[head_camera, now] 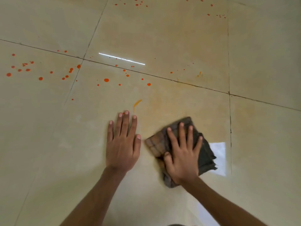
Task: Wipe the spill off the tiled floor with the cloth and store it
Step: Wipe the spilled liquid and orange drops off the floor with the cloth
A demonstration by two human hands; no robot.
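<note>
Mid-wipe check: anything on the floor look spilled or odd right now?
Yes. Orange droplets dot the tiles left and ahead of the hands, unwiped. An orange smear lies above the left hand; the right hand presses the cloth.

A person's right hand (182, 154) is pressing flat, fingers spread, on a dark checked cloth (162, 141) lying on a glossy beige tiled floor (48, 144), while the left hand (123, 144) is resting palm-down just beside it on bare tile. Orange droplets (106, 80) are dotting the tiles beyond both hands, and a pale orange smear (156, 103) is showing just past the cloth.
</note>
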